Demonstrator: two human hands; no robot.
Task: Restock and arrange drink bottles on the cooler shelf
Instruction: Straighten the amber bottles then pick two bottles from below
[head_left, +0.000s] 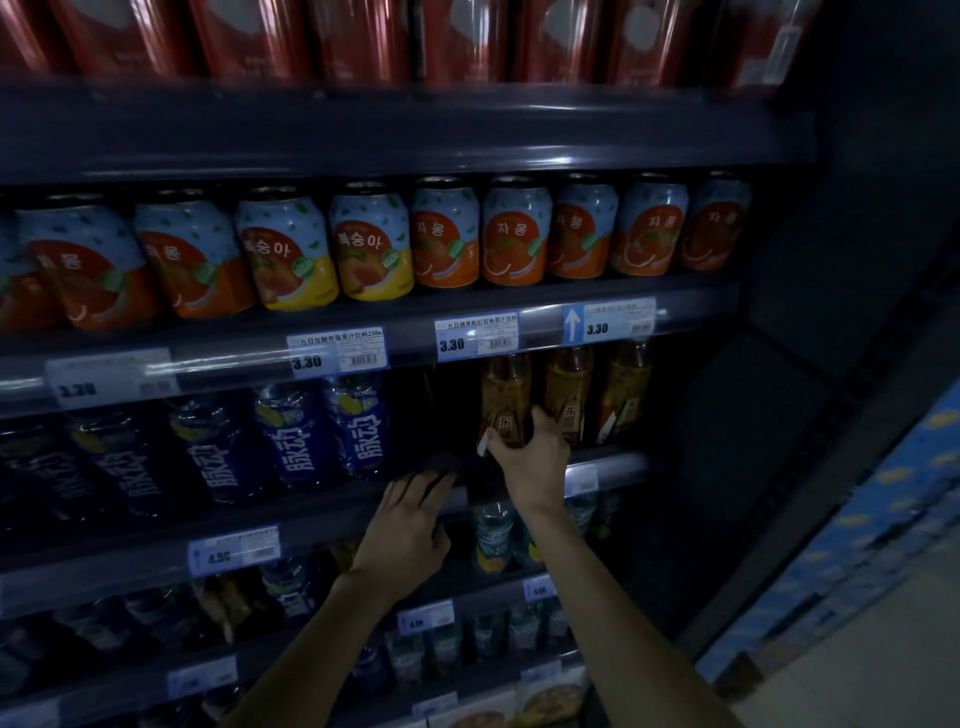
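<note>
At centre right of the frame, the amber tea bottle (505, 400) is gripped low on its body by the right hand (535, 457), fingers curled round it. It should be kept upright and set label-forward, level with the neighbouring amber bottles (571, 389). The left hand (408, 525) is laid with fingers nearly straight on the shelf lip (332, 512), nothing held.

Single head-worn wide-angle view, close, facing forward and slightly down at cooler shelves (332, 514).

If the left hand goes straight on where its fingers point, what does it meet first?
The left hand would probably meet the shelf edge first, then enter the dark gap between the blue bottles and the amber bottles; depth there is unclear.
</note>
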